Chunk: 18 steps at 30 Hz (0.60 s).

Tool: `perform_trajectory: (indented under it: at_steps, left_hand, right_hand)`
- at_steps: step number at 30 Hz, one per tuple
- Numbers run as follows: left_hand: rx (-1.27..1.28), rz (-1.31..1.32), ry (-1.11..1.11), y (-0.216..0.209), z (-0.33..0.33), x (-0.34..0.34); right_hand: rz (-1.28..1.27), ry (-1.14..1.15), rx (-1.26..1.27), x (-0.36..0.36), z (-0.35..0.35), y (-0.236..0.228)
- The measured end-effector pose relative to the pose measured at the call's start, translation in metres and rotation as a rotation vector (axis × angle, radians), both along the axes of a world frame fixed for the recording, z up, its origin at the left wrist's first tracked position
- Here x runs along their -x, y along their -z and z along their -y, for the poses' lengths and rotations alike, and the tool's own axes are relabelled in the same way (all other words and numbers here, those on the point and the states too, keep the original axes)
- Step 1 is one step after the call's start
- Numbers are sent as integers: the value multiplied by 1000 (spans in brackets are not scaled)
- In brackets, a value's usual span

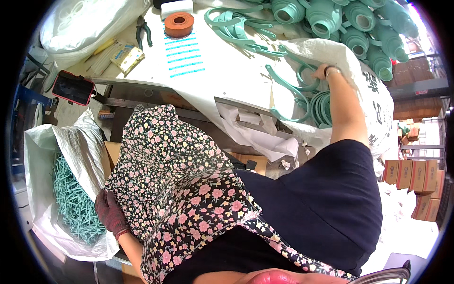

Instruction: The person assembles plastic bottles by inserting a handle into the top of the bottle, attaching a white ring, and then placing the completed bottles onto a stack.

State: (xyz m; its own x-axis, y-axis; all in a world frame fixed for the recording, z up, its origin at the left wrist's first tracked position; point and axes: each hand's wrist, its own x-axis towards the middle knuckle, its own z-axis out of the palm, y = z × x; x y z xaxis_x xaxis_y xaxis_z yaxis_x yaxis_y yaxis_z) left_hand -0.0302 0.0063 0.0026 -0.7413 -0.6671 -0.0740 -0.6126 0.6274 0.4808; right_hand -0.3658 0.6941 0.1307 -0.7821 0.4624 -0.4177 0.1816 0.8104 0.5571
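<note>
My right hand [321, 72], bare with a bracelet at the wrist, reaches over the far right of the table. Its fingers close on a curved green plastic strap [309, 85], one of several lying loose there; the fingertips are partly hidden. Just nearer lies a nested stack of green plastic rings [321, 109]. More green straps [236, 31] are heaped farther back. My left hand [109, 210], in a dark red and grey glove, lies against my floral apron [175, 175] with its fingers stretched out. Beside it stands a white woven sack [40, 189] holding many thin green plastic pieces [75, 203].
Green plastic bottle-shaped parts [326, 19] are piled at the back right on white sacking [331, 49]. A roll of orange tape [179, 24], pliers [144, 33] and blue-printed strips [184, 57] lie on the table. A phone [73, 88] sits at its left edge; cartons [411, 176] stand right.
</note>
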Motion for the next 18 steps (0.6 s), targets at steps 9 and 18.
perform_trajectory:
  at_steps: [9, 18]
  left_hand:
    - [25, 34, 71, 3, 7, 5]
    - [65, 23, 14, -1, -1, 6]
  right_hand:
    - [-478, -37, 221, -10, -35, -3]
    - [-357, -350, 1280, 60, 103, -46]
